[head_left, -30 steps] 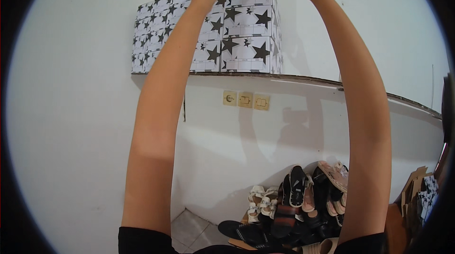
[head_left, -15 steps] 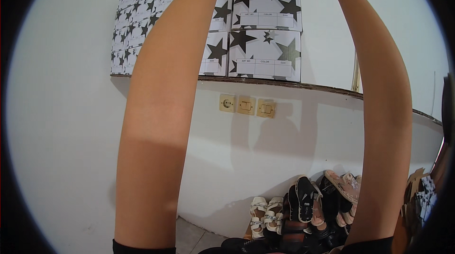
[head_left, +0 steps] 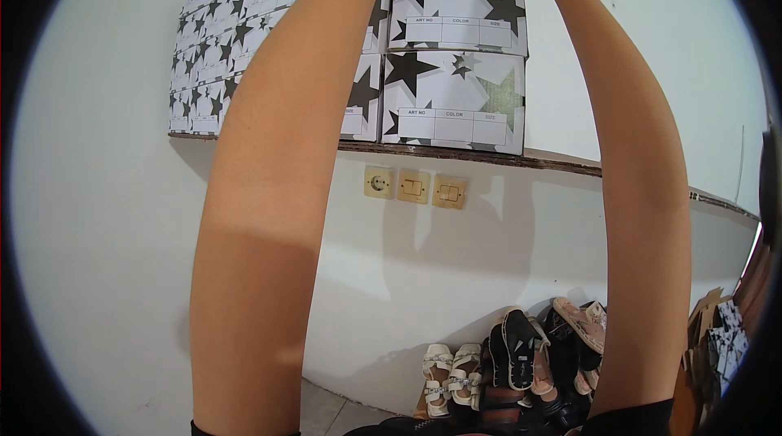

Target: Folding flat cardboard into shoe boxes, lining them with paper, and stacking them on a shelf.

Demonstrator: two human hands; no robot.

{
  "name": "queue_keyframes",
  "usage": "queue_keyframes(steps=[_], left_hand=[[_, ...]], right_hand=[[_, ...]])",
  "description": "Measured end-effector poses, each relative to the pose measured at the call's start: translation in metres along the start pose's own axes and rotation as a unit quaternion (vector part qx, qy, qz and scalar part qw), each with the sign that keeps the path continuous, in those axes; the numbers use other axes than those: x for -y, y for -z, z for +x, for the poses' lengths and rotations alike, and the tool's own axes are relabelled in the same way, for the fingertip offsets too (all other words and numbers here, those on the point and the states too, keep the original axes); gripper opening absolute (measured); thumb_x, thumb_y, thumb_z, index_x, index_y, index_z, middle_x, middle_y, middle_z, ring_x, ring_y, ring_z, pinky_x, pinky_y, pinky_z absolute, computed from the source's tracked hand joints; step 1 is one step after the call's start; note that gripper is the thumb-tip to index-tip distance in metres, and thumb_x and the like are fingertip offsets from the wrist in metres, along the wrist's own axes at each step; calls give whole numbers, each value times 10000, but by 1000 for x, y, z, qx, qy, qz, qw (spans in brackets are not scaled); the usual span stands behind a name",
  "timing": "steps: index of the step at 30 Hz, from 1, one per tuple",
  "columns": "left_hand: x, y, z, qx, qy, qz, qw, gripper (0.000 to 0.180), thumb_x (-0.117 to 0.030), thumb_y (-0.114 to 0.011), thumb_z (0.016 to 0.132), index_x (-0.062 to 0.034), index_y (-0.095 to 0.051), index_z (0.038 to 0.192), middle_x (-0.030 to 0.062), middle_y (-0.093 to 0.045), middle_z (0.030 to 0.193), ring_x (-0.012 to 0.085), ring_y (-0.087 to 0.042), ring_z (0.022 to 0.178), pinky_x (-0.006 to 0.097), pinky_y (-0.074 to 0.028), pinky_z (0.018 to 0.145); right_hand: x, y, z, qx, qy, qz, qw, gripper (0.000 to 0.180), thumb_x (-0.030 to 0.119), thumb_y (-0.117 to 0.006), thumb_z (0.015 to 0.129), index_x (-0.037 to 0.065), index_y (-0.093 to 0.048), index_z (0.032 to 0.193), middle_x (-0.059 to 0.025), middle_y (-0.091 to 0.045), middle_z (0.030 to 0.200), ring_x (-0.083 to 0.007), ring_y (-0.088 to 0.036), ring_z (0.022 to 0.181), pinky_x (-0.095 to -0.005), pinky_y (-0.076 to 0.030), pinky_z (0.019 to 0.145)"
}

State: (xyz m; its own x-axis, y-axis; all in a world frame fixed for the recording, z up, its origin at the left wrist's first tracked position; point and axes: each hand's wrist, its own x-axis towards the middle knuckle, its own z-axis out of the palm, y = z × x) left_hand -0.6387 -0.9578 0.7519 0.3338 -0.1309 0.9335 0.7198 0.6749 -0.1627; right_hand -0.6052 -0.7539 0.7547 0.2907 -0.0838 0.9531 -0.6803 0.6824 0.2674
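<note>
star-printed boxes (head_left: 456,53) stacked tight along shelf (head_left: 562,163), bare wall right of them

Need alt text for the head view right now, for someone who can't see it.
Two bare forearms reach up past the frame's top to white shoeboxes with black stars, stacked on a wall shelf; both hands are out of view. Below are wall sockets and a pile of shoes.

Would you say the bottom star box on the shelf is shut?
Shut: the bottom box lies flat on the shelf, another stacked on it.
</note>
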Motion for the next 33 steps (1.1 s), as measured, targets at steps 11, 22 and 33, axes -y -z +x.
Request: queue_keyframes(steps=[11,22,33], left_hand=[[-32,23,-25,186,86,140,969,663,-476,-494,799,9,-472,1249,226,-550,1186,390,-470,1157,475,-368,973],[-32,19,-26,261,119,170,943,916,-660,-399,804,-16,-181,1417,191,-253,1449,428,-202,1325,556,-199,1056],[-69,22,-42,161,135,173,962,873,-567,-465,818,-24,-151,1425,158,-142,1491,372,-69,1374,599,-96,1058]], right_hand=[[-7,-10,-12,123,-31,86,988,744,543,-177,945,-65,-272,1362,-226,-280,1422,-292,-235,1339,-332,-173,1096],[-7,-20,-13,132,-25,109,985,684,491,-194,963,-61,-284,1357,-220,-278,1424,-300,-224,1342,-331,-159,1102],[11,7,-25,107,-75,-5,991,769,598,-319,889,3,-288,1375,-320,-278,1372,-401,-306,1281,-414,-308,1029]])
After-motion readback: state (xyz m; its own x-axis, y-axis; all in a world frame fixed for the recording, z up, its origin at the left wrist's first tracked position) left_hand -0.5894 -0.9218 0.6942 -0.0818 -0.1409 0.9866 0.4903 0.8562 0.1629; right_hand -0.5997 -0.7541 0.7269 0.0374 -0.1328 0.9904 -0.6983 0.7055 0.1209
